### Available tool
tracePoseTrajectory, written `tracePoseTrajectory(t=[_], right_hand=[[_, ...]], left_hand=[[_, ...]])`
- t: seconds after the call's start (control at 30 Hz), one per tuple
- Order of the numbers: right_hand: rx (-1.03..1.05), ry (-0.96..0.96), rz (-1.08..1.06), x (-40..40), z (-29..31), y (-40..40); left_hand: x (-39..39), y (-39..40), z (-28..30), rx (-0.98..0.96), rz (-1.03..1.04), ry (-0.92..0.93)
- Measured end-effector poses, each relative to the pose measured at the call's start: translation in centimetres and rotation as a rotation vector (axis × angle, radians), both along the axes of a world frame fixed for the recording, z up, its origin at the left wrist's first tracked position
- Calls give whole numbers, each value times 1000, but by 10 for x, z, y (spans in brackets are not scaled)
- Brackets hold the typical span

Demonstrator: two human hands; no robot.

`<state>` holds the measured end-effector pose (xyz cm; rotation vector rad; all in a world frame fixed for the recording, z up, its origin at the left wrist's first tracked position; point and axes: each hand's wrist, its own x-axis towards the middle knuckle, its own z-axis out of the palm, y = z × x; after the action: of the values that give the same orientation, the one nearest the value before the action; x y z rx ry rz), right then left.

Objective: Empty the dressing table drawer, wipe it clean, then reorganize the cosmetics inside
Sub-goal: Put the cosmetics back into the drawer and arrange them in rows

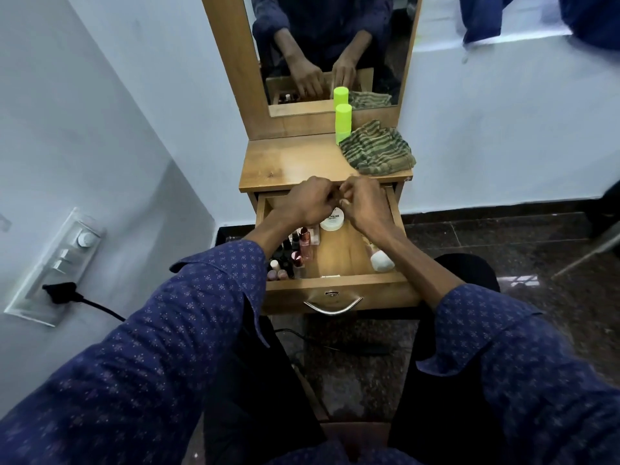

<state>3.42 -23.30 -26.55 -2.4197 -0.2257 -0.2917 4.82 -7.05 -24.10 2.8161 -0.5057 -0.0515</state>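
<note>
A pale blue wall meets a dark speckled stone floor behind a narrow wooden dressing table (pixel 288 162) with a tall mirror (pixel 322 45). Its drawer (pixel 335 290) stands pulled out, a curved metal handle (pixel 333 305) on its front. Over the far end of the drawer the left hand (pixel 310 203) and right hand (pixel 364 204) meet, fingers curled and knuckles nearly touching; whatever they may pinch between them is hidden, so I cannot tell if either holds anything. The hands also cover the far part of the drawer and the top of a round white jar (pixel 331 223), whose label is only partly readable. Along the drawer's left side stands a cluster of small bottles (pixel 293 255), crowded and partly masked by the left forearm. Near the right wall lies a white bottle (pixel 381 260), its upper end behind the right forearm. On the tabletop, well behind the hands, a neon green container (pixel 343 124) stands upright beside a crumpled striped cloth (pixel 377 151); both repeat in the mirror. On the left wall a switch panel (pixel 55 266) carries a black plug (pixel 60 293). Blue patterned sleeves fill the foreground.
</note>
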Motion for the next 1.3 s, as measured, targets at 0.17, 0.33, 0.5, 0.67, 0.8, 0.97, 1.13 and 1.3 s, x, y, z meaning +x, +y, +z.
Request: tracePoseTrajectory(t=[0.17, 0.33, 0.5, 0.67, 0.8, 0.97, 1.13, 1.3], right_hand=[[72, -154, -26, 24, 50, -6], [72, -188, -67, 66, 78, -7], [10, -155, -132, 108, 85, -5], [-46, -137, -105, 130, 85, -4], [-56, -132, -100, 136, 82, -1], [-3, -108, -74, 135, 83, -3], [51, -157, -33, 112, 88, 4], [98, -151, 81, 65, 87, 11]], left_hand=[[5, -6, 23, -191, 180, -184], [29, 0, 33, -477, 315, -114], [46, 1, 41, -503, 324, -99], [44, 9, 35, -446, 234, -146], [40, 16, 29, -470, 191, -191], [29, 23, 27, -491, 181, -244], [12, 36, 27, -522, 204, -283], [-19, 46, 20, -624, 250, -304]])
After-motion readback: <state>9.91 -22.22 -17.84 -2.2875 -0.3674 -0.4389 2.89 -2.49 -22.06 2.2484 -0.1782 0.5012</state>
